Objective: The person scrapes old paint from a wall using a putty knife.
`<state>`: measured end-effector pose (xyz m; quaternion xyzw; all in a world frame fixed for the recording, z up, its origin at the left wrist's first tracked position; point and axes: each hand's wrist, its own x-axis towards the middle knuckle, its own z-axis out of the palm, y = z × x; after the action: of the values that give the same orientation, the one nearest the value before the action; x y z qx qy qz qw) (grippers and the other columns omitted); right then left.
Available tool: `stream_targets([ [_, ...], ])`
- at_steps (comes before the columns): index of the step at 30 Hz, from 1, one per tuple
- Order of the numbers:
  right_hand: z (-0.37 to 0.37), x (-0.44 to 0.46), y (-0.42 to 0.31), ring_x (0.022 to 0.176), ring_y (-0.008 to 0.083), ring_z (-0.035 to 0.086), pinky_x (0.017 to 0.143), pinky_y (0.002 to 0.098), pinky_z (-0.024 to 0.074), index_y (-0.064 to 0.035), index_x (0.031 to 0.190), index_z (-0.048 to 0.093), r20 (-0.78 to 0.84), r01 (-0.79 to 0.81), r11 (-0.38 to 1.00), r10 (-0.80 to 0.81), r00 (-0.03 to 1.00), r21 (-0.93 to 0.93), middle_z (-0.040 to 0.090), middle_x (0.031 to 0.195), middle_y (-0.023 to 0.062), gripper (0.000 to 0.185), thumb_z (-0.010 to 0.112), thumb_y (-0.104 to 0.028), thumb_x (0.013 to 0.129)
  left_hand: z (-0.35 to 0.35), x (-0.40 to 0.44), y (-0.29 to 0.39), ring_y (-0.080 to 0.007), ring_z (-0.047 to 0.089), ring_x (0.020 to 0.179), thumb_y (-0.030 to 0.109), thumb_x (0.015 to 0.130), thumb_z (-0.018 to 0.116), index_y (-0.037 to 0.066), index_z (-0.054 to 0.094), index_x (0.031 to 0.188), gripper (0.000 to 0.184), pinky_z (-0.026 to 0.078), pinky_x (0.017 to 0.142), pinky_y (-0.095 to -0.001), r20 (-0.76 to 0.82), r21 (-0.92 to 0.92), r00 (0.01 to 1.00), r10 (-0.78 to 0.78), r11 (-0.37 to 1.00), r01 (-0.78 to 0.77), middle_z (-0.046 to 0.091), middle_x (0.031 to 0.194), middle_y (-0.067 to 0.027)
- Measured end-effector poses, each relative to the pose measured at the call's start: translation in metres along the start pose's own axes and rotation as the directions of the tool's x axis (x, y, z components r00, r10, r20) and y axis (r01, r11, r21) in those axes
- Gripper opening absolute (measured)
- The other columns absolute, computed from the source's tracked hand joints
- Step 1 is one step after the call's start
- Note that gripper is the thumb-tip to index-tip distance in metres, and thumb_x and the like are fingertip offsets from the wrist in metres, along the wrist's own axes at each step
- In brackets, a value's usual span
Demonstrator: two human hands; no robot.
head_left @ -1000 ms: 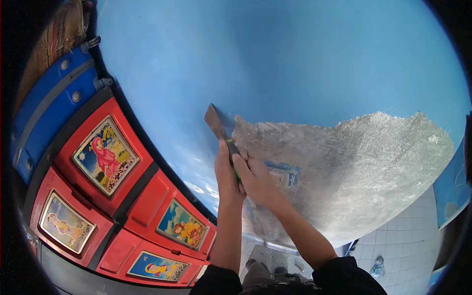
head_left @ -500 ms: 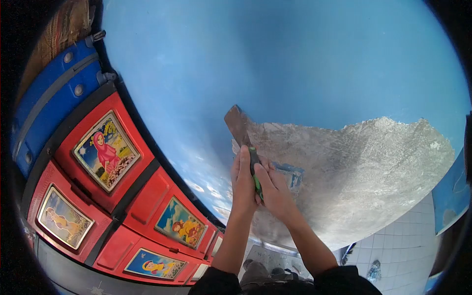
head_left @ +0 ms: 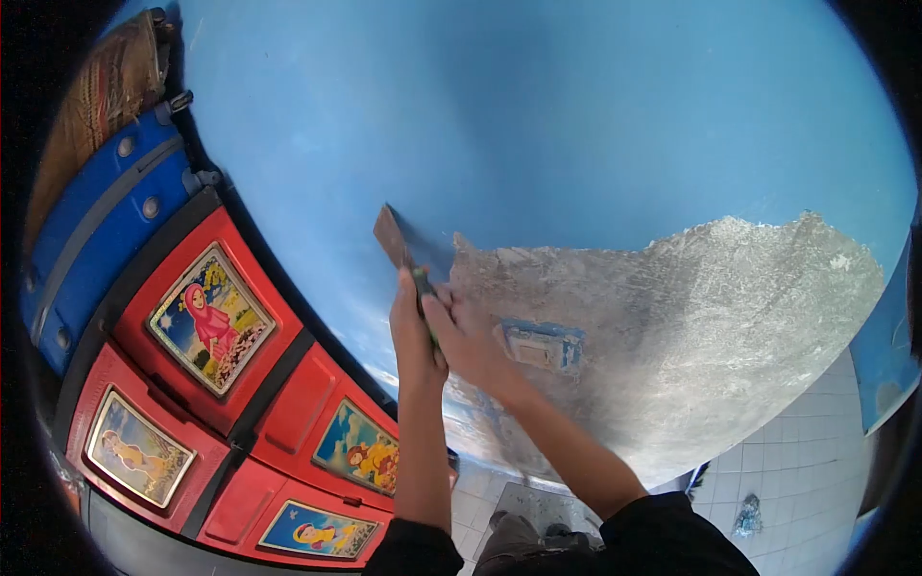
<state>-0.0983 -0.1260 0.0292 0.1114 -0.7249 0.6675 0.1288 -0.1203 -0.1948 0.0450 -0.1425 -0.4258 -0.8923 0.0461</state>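
Note:
Both hands grip one scraper (head_left: 391, 235), its flat metal blade angled up and left against the blue painted wall (head_left: 538, 125). My left hand (head_left: 413, 331) is closed around the black and green handle from the left. From the right, my right hand (head_left: 471, 341) wraps the same handle. The blade tip lies on blue paint, left of the bare grey patch (head_left: 672, 326) with its ragged upper edge. A small wall box or socket (head_left: 538, 350) with blue paint round it sits within the patch.
Red drawers (head_left: 226, 413) with picture panels stand at the left, beside a blue case (head_left: 106, 221) and a brown patterned item (head_left: 101, 106). White floor tiles (head_left: 797, 461) and a crumpled clear plastic item (head_left: 747, 516) show below right.
Over the last second the scraper and both hands first shifted right onto the patch's left edge, then back left onto the blue paint. Both hands stayed closed on the handle.

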Motion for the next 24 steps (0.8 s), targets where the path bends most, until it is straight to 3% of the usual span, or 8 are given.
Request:
stream_targets([
  [4,-0.01,-0.07,0.047,0.08,0.0206,0.053,0.069,0.0322,0.0418,0.0005,0.105,0.045,0.083,-0.151,0.94,0.132,0.988,0.306,0.051,0.081,0.009,0.036,0.04,-0.032,0.09,-0.04,-0.059,-0.046,-0.0084,0.047,0.055,0.037,0.09,0.042,0.005,0.049,0.099,0.034,0.038,0.048,-0.0198,-0.127,0.174,0.97,-0.207,0.958,0.227,0.052,0.07,-0.0009],
  [6,-0.029,-0.102,0.069,0.081,0.0193,0.053,0.071,0.03,0.0416,-0.0002,0.105,0.045,0.34,-0.536,0.737,0.422,0.841,0.412,0.051,0.083,0.0076,0.034,0.04,-0.031,0.09,-0.075,-0.089,-0.07,-0.0086,0.049,0.062,0.035,0.09,0.042,0.006,0.05,0.099,0.032,0.041,0.056,-0.0221,0.016,0.326,0.943,-0.331,0.894,0.308,0.052,0.073,-0.0012],
  [8,-0.035,-0.133,0.08,0.081,0.0197,0.053,0.071,0.0304,0.0423,-0.0001,0.104,0.046,0.301,-0.555,0.694,0.467,0.832,0.458,0.052,0.081,0.0082,0.034,0.04,-0.03,0.09,-0.063,-0.12,-0.069,-0.0093,0.051,0.069,0.035,0.09,0.042,0.005,0.051,0.098,0.032,0.042,0.064,-0.0247,-0.041,0.565,0.894,-0.447,0.727,0.39,0.054,0.077,-0.0025],
  [10,-0.031,-0.153,0.09,0.08,0.0201,0.054,0.07,0.0309,0.0429,0.0,0.104,0.046,0.276,-0.577,0.646,0.513,0.813,0.499,0.052,0.08,0.0088,0.033,0.04,-0.029,0.09,-0.049,-0.134,-0.077,-0.0093,0.051,0.07,0.034,0.09,0.042,0.004,0.052,0.095,0.032,0.042,0.064,-0.0242,-0.002,0.444,0.894,-0.448,0.8,0.402,0.055,0.077,-0.0029],
  [13,-0.024,-0.158,0.098,0.077,0.0253,0.056,0.071,0.0344,0.0432,0.0032,0.101,0.046,-0.103,-0.285,0.911,0.328,0.939,0.299,0.054,0.077,0.0135,0.032,0.039,-0.026,0.09,-0.027,-0.138,-0.08,-0.0101,0.052,0.071,0.031,0.091,0.042,0.002,0.054,0.09,0.031,0.041,0.063,-0.0232,0.022,0.327,0.889,-0.457,0.844,0.426,0.056,0.078,-0.0038],
  [15,-0.027,-0.144,0.087,0.078,0.0324,0.056,0.073,0.0374,0.0419,0.0059,0.1,0.046,-0.469,0.056,0.962,-0.181,0.864,-0.268,0.055,0.08,0.0198,0.031,0.037,-0.022,0.09,-0.009,-0.126,-0.084,-0.0109,0.051,0.071,0.028,0.091,0.041,0.001,0.056,0.086,0.032,0.041,0.063,-0.0228,0.061,0.382,0.926,-0.373,0.866,0.324,0.057,0.077,-0.0041],
  [18,-0.05,-0.111,0.023,0.086,0.0367,0.054,0.078,0.0378,0.0396,0.0073,0.101,0.046,-0.472,-0.015,0.997,-0.025,0.881,-0.08,0.054,0.093,0.0251,0.031,0.037,-0.02,0.089,0.025,-0.089,-0.077,-0.0092,0.047,0.07,0.027,0.091,0.041,0.0,0.056,0.085,0.031,0.04,0.063,-0.023,0.19,0.382,0.954,-0.232,0.913,0.146,0.055,0.075,-0.0031],
  [24,-0.044,-0.119,0.034,0.083,0.0359,0.055,0.077,0.0384,0.0398,0.0066,0.101,0.047,-0.475,0.097,0.988,-0.145,0.868,-0.123,0.055,0.087,0.0245,0.032,0.037,-0.021,0.089,0.027,-0.1,-0.067,-0.0072,0.047,0.068,0.027,0.091,0.041,-0.001,0.056,0.086,0.032,0.039,0.061,-0.0217,0.168,0.369,0.958,-0.234,0.916,0.159,0.053,0.073,-0.0021],
])
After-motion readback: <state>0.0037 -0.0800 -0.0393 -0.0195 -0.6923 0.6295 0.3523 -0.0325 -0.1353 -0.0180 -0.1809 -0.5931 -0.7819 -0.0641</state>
